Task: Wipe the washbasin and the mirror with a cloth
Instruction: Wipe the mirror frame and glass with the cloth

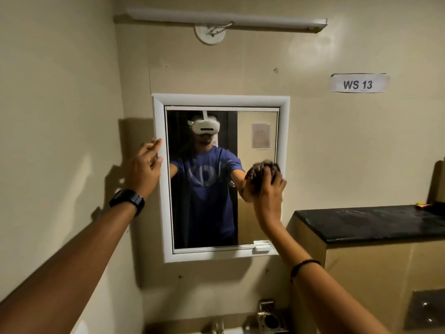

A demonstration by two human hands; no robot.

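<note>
I see the mirror (204,189) dead centre on the wall ahead, set in a white frame (166,213). At the mirror's 9 o'clock my left hand (144,167) rests on the frame's outer edge, fingers straight and close together, with a black watch (127,201) on the wrist. At the mirror's 3 o'clock my right hand (269,189) has its fingers curled tight round a bunched dark cloth (262,169), which is pressed against the glass just inside the right side of the frame. A thin dark bracelet (304,265) sits on that forearm. A small white tray (262,245) is at the mirror's 5 o'clock corner. At 12 o'clock in my view a tube light fitting (226,19) runs along the wall; at 2 o'clock is a paper label (358,84) reading WS 13; at 4 o'clock a black-topped ledge (373,222) juts out; at 6 o'clock a metal tap (219,326) shows at the bottom edge
</note>
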